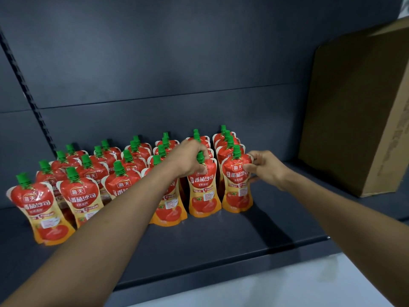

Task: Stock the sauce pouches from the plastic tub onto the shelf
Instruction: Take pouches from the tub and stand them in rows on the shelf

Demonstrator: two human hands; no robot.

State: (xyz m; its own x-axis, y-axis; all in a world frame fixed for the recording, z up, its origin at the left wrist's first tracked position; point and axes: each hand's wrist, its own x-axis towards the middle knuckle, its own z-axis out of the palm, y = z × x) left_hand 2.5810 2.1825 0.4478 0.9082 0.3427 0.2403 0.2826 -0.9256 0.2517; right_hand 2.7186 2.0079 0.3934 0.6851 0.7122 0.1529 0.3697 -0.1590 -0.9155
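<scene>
Several red and orange sauce pouches with green caps stand in rows on the dark shelf (pixel 232 235). My left hand (pixel 188 159) grips the green cap and top of one front-row pouch (pixel 203 193), which stands upright on the shelf. My right hand (pixel 265 169) pinches the right upper edge of the rightmost front pouch (pixel 236 187), also upright. More pouches (pixel 81 196) fill the rows to the left. The plastic tub is out of view.
A large brown cardboard box (pixel 358 111) stands on the shelf at the right, close to my right hand. The shelf's dark back panel (pixel 155 63) rises behind the rows. A pale floor strip (pixel 265 289) shows below the shelf's front edge.
</scene>
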